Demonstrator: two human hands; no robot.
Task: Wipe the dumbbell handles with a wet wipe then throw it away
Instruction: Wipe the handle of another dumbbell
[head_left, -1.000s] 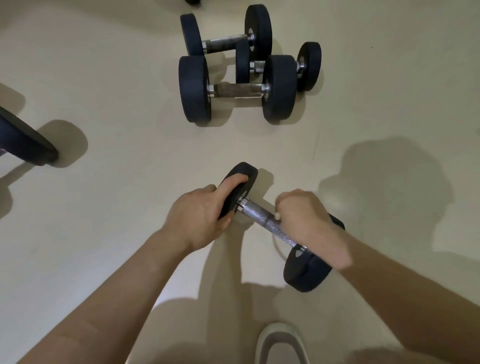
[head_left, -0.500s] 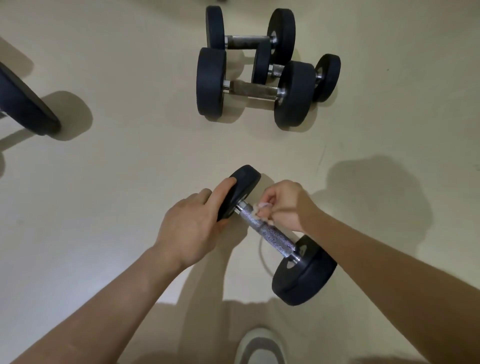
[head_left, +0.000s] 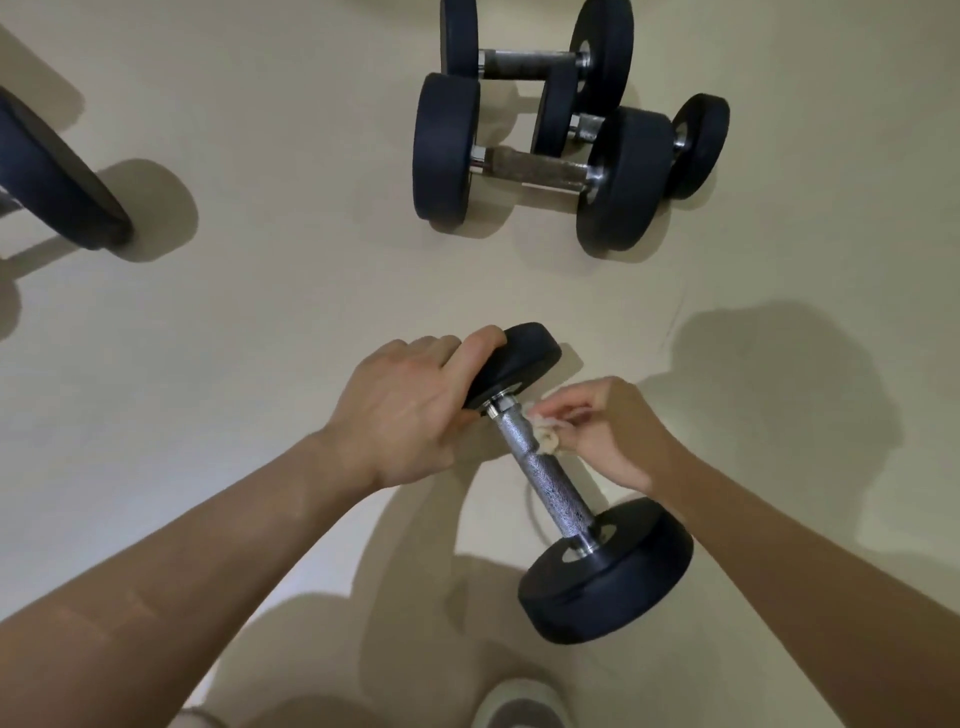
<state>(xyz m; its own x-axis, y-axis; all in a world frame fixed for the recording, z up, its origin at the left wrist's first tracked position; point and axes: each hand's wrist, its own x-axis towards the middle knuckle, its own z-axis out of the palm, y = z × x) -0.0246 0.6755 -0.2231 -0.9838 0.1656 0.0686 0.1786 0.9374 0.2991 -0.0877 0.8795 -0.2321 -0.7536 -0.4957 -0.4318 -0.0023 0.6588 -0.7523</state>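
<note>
A black dumbbell with a knurled steel handle (head_left: 550, 480) lies on the cream floor in front of me, one weight far left, the other near right. My left hand (head_left: 410, 410) grips the far weight (head_left: 519, 358) and steadies it. My right hand (head_left: 605, 431) pinches a crumpled wet wipe (head_left: 545, 434) against the upper part of the handle, close to the far weight. The lower stretch of the handle is bare.
Three more black dumbbells (head_left: 540, 166) sit clustered on the floor ahead. A large black weight plate (head_left: 57, 182) stands at the left edge. The toe of a white shoe (head_left: 519, 701) shows at the bottom.
My right hand slid up the handle from the near weight to the far end and now holds the wipe with its fingertips. The view shifted left, so the far dumbbells sit further right.
</note>
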